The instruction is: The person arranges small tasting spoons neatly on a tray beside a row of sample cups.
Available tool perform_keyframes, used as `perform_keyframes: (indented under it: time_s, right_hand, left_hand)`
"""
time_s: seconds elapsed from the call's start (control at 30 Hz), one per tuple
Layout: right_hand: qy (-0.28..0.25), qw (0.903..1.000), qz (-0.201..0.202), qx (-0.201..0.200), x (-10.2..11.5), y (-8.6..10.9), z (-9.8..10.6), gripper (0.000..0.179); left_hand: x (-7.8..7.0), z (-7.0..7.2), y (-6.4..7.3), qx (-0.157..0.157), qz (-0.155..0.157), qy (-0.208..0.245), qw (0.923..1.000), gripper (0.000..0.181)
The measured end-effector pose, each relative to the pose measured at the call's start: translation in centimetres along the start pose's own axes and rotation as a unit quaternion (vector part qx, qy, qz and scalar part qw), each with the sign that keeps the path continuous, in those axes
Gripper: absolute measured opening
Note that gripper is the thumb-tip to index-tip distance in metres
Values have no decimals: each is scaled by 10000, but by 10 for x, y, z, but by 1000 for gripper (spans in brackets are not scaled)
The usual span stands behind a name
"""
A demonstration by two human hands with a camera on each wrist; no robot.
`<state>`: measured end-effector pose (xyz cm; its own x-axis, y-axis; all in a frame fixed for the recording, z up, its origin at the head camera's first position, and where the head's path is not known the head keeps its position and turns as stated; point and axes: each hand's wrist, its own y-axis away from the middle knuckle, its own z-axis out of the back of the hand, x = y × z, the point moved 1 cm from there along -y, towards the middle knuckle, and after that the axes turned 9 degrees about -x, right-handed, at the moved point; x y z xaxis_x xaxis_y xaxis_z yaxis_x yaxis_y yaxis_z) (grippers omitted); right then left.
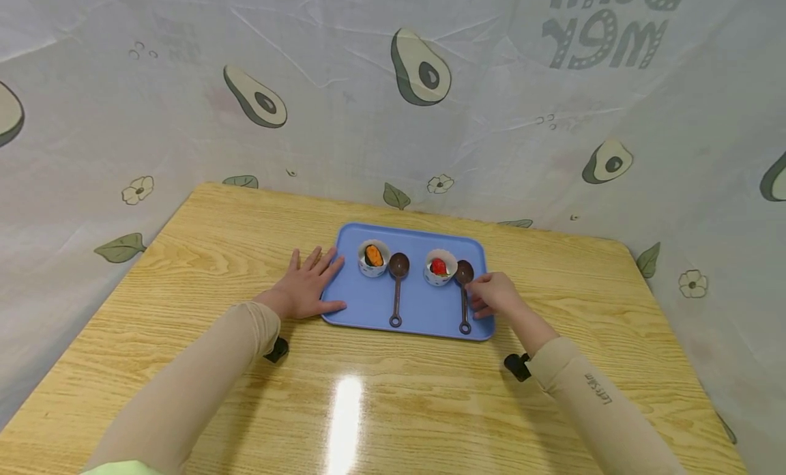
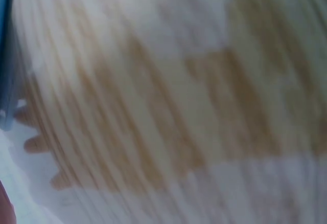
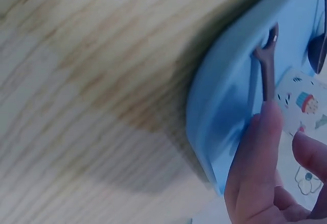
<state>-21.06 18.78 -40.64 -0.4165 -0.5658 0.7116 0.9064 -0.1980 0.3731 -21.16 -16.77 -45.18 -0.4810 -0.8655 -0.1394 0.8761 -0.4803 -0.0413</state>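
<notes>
On the table lies a blue tray (image 1: 424, 304). My left hand (image 1: 307, 284) rests flat with spread fingers over the tray's left edge; in the left wrist view fingertips (image 2: 36, 144) show at the left. Toward the tray's right side, my right hand (image 1: 496, 294) has its fingertips at the handle of a brown spoon (image 1: 464, 304). In the right wrist view the fingers (image 3: 265, 147) overlap this handle, and the thumb (image 3: 309, 152) stands apart from them. A cup with red-topped food (image 1: 439, 269) sits just left of this spoon's bowl.
A second brown spoon (image 1: 397, 291) lies near the tray's middle, beside another patterned cup with orange-topped food (image 1: 373, 256). The wooden table (image 1: 417, 407) extends around the tray. A pale cloth with avocado prints (image 1: 344, 120) hangs behind it.
</notes>
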Motion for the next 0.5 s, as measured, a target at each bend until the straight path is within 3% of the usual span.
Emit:
perform_keyframes:
  time_s: [0.2, 0.37, 0.5]
  right_hand:
    - [536, 9952, 646, -507, 3, 5, 11, 41]
    - [1416, 9716, 1474, -1195, -3, 6, 20, 59]
    - [1978, 9487, 2066, -1347, -12, 3, 25, 69]
  left_hand:
    - [0, 1, -3, -93, 187, 378, 9991, 87]
    - [0, 10, -5, -352, 632, 842, 9938, 86]
    - [3, 19, -5, -498, 952, 1041, 9887, 85]
